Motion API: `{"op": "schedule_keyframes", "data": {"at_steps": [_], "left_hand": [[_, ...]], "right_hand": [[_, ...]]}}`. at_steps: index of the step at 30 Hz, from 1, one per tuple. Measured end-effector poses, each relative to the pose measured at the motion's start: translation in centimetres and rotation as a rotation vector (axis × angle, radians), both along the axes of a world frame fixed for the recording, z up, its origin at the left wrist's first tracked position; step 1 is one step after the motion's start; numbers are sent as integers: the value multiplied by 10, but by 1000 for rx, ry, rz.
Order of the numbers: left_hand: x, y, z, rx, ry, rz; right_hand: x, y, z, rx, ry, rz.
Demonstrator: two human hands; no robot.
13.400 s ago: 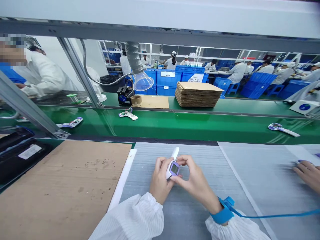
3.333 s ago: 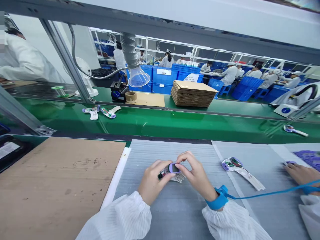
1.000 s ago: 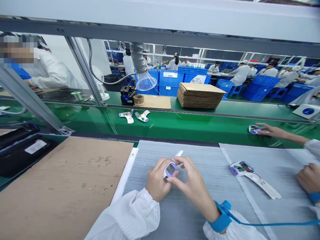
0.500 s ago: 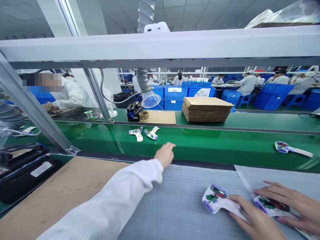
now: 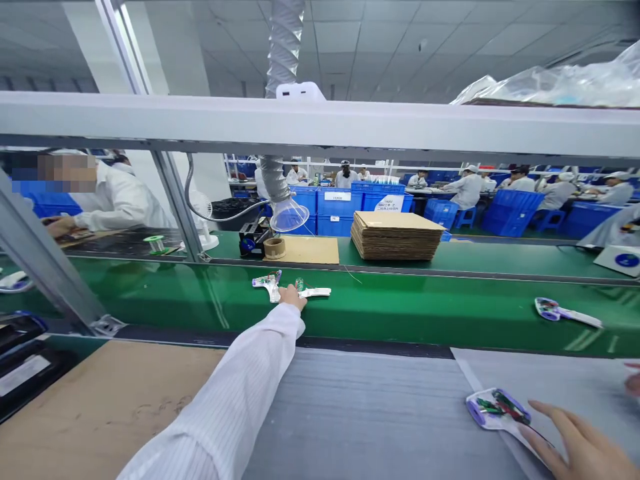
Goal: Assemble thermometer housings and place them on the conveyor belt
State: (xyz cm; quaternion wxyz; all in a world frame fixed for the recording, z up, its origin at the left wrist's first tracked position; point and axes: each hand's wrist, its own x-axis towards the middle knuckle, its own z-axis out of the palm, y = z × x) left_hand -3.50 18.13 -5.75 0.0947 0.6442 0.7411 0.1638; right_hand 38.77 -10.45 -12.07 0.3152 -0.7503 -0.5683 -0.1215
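Observation:
My left hand (image 5: 291, 297) is stretched far out over the green conveyor belt (image 5: 400, 310). Its fingers close on the head of a white thermometer half-shell (image 5: 316, 292) whose handle points right. A second half-shell (image 5: 267, 283) with exposed electronics lies just left of that hand. My right hand (image 5: 583, 450) rests flat at the bottom right with fingers spread. Its fingertips lie on the handle of an open purple-and-white shell (image 5: 493, 407) on the grey foam mat (image 5: 365, 413).
Another shell (image 5: 563, 312) lies far right on the belt. Beyond the belt are a cardboard stack (image 5: 395, 235), a tape roll (image 5: 274, 247) and a fume hose funnel (image 5: 287, 215). Cardboard sheet (image 5: 125, 393) and black trays (image 5: 25, 363) lie left. A co-worker's fingertip (image 5: 633, 380) shows at the right edge.
My hands left the thermometer they were holding together. The left arm reached out to the belt and turned the right-hand shell sideways. The right hand dropped onto the open shell on the mat.

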Motion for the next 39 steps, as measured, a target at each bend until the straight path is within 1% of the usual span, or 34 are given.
{"op": "schedule_keyframes", "data": {"at_steps": [1,2,3,5,7,9,11,12,13,14,15,16,18,19,21,23,27,28,30,33,36,39], "left_hand": [[1,-2,5,-2,-38,2],[2,-7,10,-3,-78,-6],[4,-14,15,-1,-118,-26],[9,-39,24,23,-194,-101],[16,-77,31,72,-254,-209],[21,-126,34,123,-287,-339],[23,-176,34,137,-311,-517],[23,-199,33,148,-344,-629],[22,-219,31,142,-373,-699],[20,-236,28,132,-401,-744],[18,-249,25,115,-422,-755],[16,-258,21,89,-436,-738],[11,-265,14,31,-476,-682],[8,-265,10,-13,-509,-651],[5,-259,3,-165,-610,-599],[5,-251,-5,-341,-774,-586],[10,-246,-20,-646,-1245,-624],[11,-248,-23,-709,-1328,-604],[12,-251,-25,-780,-1404,-544],[12,-256,-23,-752,-1362,-518],[13,-258,-21,-599,-1249,-509],[14,-260,-21,-426,-1143,-487]], "right_hand": [[-9,-6,-4,-9,3,34],[-20,-9,-3,-15,16,82],[-31,-8,2,-20,47,131],[-58,-2,23,-28,159,218],[-87,9,51,-30,298,291],[-115,20,78,-7,397,385],[-140,29,97,-19,463,463],[-152,33,101,-56,492,491],[-162,36,102,-124,529,528],[-172,39,100,-213,577,577],[-181,41,94,-307,629,622],[-190,41,85,-391,681,662],[-206,39,66,-498,765,707],[-214,37,58,-517,788,715],[-226,30,47,-516,805,736],[-234,23,44,-460,794,795],[-236,16,49,-246,743,998],[-235,15,49,-227,746,1037],[-232,15,47,-251,750,1070],[-230,14,44,-263,694,1025],[-234,12,44,-225,621,930],[-237,10,45,-182,574,898]]}}
